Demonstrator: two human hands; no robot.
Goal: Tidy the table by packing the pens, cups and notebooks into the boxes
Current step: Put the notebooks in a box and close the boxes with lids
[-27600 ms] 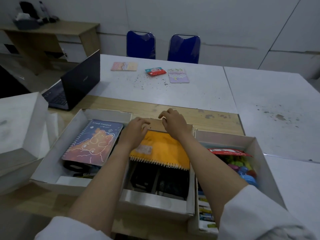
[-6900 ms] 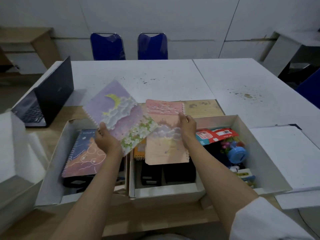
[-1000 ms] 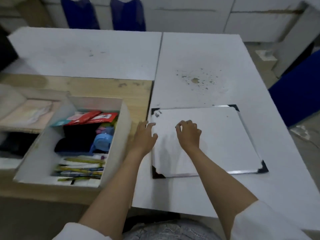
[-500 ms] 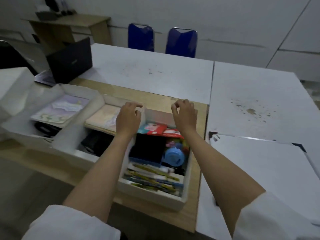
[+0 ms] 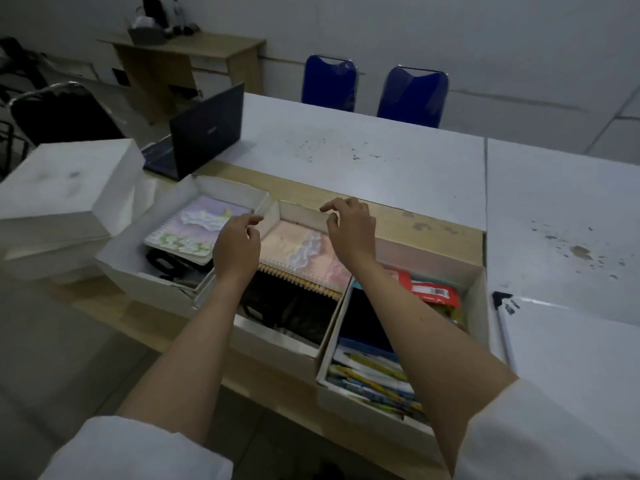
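Observation:
Three open white boxes stand side by side on the wooden table. The left box [image 5: 121, 268] holds a purple cloud notebook [image 5: 194, 226]. The middle box [image 5: 298, 211] holds a pink spiral notebook [image 5: 301, 251] over dark pen holders. The right box [image 5: 479, 299] holds red packets [image 5: 429, 292] and several pens [image 5: 374, 379]. My left hand [image 5: 237, 247] and my right hand [image 5: 349, 226] hover over the middle box, fingers loosely curled, holding nothing.
A flat white box lid [image 5: 571, 344] with black corners lies at the right. Two stacked white lids [image 5: 65, 188] sit at the left. An open dark laptop [image 5: 204, 133] stands behind the boxes. Two blue chairs [image 5: 412, 95] line the far side.
My hands have moved left from above the right box to above the middle box. The view has swung left with them.

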